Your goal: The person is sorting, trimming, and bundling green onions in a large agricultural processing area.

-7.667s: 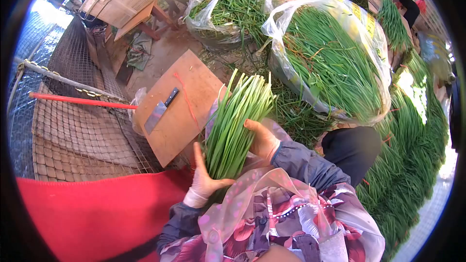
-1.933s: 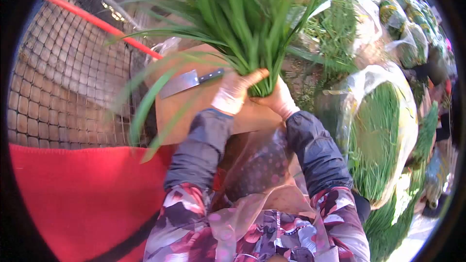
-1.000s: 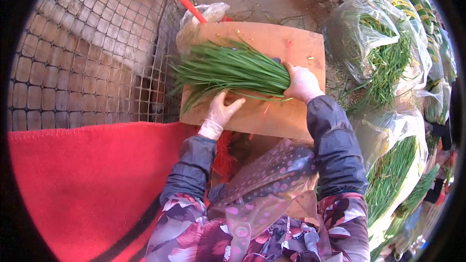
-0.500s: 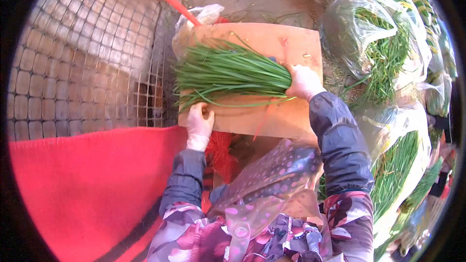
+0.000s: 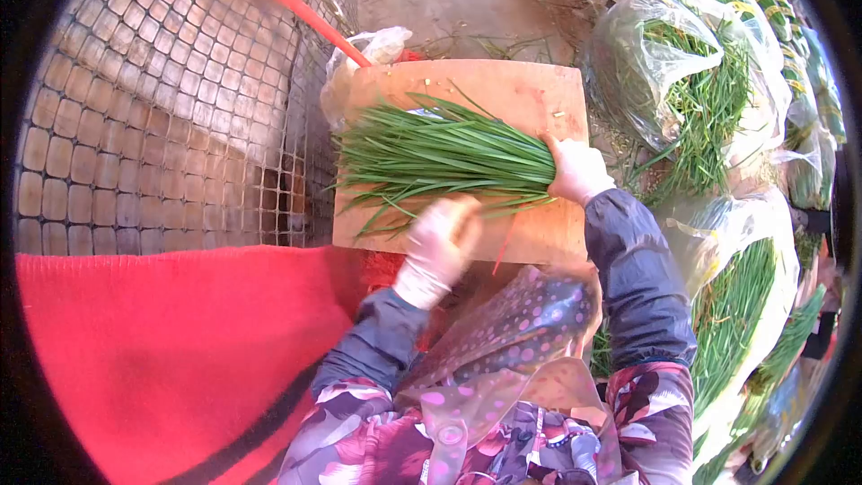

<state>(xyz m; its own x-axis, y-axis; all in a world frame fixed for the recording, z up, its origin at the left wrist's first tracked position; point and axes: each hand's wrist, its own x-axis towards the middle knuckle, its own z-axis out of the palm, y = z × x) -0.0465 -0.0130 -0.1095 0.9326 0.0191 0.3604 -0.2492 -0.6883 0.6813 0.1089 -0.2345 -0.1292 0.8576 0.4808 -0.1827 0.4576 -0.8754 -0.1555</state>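
Green leaves (image 5: 453, 157), gripped by right fingers (image 5: 561, 171), reach the board edge (image 5: 341, 232); left fingers (image 5: 461, 217) blurred, closure unclear.

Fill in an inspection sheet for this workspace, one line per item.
Surface: flat tan board, partly covered.
Job's things: bundle of long, thin green leaves, lying across the board.
Clutter: thin red string at the board's near edge; small pale scraps on top.
Hands: right hand holds the bundle's right end; left hand, blurred, near its lower edge, contact unclear.
Cables: nothing seen.
Surroundings: black netting and bright red cloth on the left; clear plastic bag of greens on the right.
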